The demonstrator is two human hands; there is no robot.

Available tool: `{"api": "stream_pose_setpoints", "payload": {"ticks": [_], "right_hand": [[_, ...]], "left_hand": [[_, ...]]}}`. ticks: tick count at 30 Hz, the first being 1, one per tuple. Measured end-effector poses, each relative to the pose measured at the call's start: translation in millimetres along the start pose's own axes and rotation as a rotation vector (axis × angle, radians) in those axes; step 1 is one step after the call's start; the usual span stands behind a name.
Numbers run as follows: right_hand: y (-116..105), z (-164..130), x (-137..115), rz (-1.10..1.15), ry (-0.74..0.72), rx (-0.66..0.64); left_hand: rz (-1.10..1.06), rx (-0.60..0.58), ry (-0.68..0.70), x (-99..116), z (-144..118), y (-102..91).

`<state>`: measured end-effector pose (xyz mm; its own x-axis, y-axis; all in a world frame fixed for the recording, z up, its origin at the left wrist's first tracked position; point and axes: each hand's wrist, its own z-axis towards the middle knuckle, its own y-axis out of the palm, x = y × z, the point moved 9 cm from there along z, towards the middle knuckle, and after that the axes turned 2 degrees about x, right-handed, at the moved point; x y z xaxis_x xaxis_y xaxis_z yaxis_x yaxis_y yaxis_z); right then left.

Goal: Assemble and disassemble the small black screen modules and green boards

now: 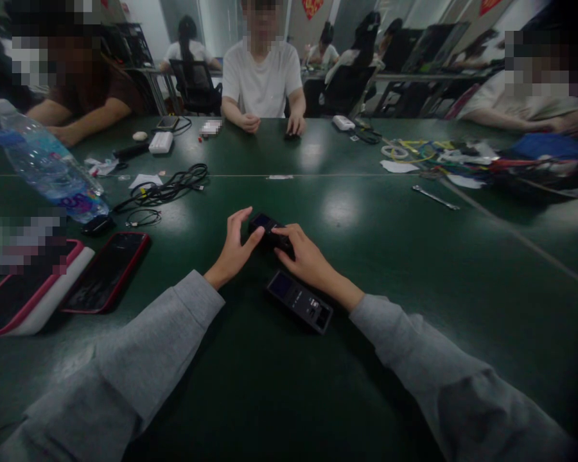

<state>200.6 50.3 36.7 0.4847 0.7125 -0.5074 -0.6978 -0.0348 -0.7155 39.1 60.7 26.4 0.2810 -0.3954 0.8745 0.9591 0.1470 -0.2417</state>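
Observation:
A black handheld device with a small screen (264, 221) lies on the dark green table between my hands. My left hand (236, 247) is at its left end, fingers spread and raised, the thumb reaching over its near edge. My right hand (303, 253) grips its right end, with the index finger on top and the thumb along the near side. Just below my right hand lies a second, similar black device (298, 300), face up and slanted, showing a dark screen, small buttons and a recessed end. Neither hand is on that second device.
Phones, one in a red case (110, 273), lie at the left beside water bottles (48, 160). A black cable bundle (173, 186) sits behind them. At the right are a wrench (436, 197) and tangled wires (433, 154). Across the table (390, 256) sits a person in white (262, 77); others sit at both sides.

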Motion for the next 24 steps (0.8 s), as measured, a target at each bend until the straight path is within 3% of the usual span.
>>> {"api": "stream_pose_setpoints", "payload": {"ticks": [4, 10, 18, 21, 24], "right_hand": [[1.1, 0.0, -6.3, 0.011, -0.003, -0.055], [8.1, -1.7, -16.0, -0.001, -0.008, -0.185], [9.7, -2.3, -16.5, -0.085, -0.022, -0.184], [4.2, -2.6, -21.0, -0.08, -0.055, -0.127], [-13.4, -2.7, -25.2, -0.026, -0.085, 0.072]], "left_hand": [[-0.197, 0.124, -0.167, -25.6, 3.2, -9.4], [-0.217, 0.11, -0.129, -15.7, 3.4, -8.7], [-0.228, 0.119, -0.148, -17.5, 2.7, -9.5], [-0.231, 0.136, -0.155, -19.9, 1.9, -10.8], [-0.265, 0.142, -0.161, -22.7, 1.6, -10.7]]}}
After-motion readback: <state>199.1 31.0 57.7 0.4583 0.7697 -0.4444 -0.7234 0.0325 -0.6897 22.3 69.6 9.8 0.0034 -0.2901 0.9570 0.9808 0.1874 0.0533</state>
